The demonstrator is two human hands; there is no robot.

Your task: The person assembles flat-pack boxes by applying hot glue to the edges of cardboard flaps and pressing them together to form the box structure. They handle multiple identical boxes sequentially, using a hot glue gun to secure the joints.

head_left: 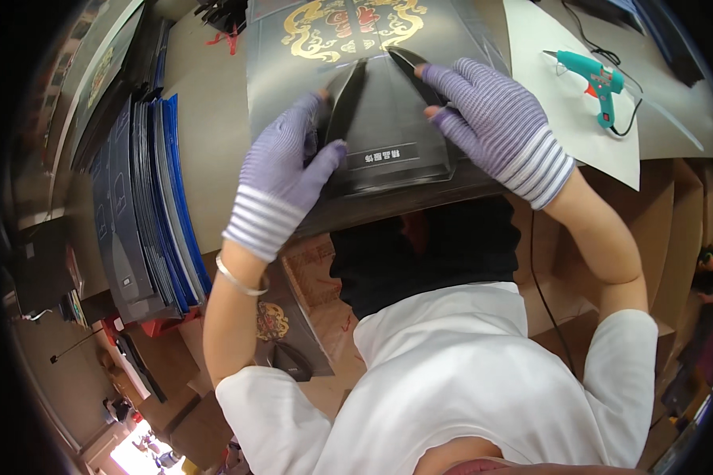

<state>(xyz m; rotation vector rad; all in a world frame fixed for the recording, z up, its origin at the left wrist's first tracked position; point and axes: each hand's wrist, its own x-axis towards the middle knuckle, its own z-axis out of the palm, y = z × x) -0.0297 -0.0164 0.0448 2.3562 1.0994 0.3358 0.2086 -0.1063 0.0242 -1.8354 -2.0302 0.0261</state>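
A dark grey printed sheet-like package [396, 111], with gold and red ornament at its far end, lies on the table in front of me. Two black, curved, pointed flaps stand up from it in a V: a left flap [347, 101] and a right flap [410, 65]. My left hand [281, 150], in a purple and white striped glove with bare fingertips, grips the left flap's outer edge, thumb nearer me. My right hand [499, 119], gloved alike, has thumb and fingers on the right flap's outer edge. The far fingers of both hands are partly hidden.
A teal glue gun [602, 83] with a black cord rests on a white sheet [562, 119] at right. On the left stands a stack of dark and blue folded packages [154, 198]. A red ribbon [228, 39] lies at the far left. Cardboard [650, 214] is below the table at right.
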